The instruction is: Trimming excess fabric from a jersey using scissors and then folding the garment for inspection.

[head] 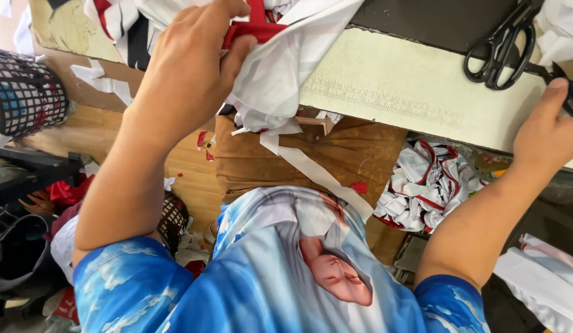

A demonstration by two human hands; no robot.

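Grip, left hand: fingers of the left hand [191, 68] are closed, thumb pinching a red fabric strip [252, 31] against the white cloth pile [286, 68] on the worktable [409, 92].
Grip, right hand: the right hand [548, 132] rests curled at the worktable's near edge, fingertips on a small dark object [571, 102]; whether it grasps that object cannot be told.
Cloth: the white pile, trimmed in red and black, lies on the worktable's left end and spills over its near edge, a long white strip [323, 179] hanging below.
Scissors: black scissors [502, 46] lie on the worktable just beyond the right hand, not touching it.
Below the worktable: a heap of white-and-red cut pieces [428, 185] sits under its edge, beside a brown cardboard box [268, 160].
Left of the worktable: a black mesh basket [24, 92] stands well apart, above the scrap-strewn wooden floor [188, 179].
Wearer: a blue printed shirt [268, 277] fills the foreground, nearest the camera.
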